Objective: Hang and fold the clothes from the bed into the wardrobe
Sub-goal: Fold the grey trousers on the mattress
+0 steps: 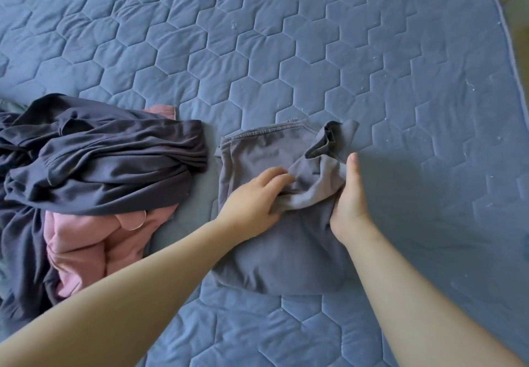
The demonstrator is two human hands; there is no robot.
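A grey garment (274, 255) lies partly folded on the blue quilted bed (315, 51), in front of me at centre. My left hand (254, 197) rests on its middle, fingers curled into a bunched fold of the cloth. My right hand (350, 195) grips the same bunched part from the right side, thumb pointing away from me. A loose sleeve or corner of the garment sticks up just beyond my right hand.
A heap of clothes lies at the left: a dark navy garment (108, 160) draped over a pink one (94, 246). The bed's right edge (512, 51) shows at the far right, with pale floor beyond it.
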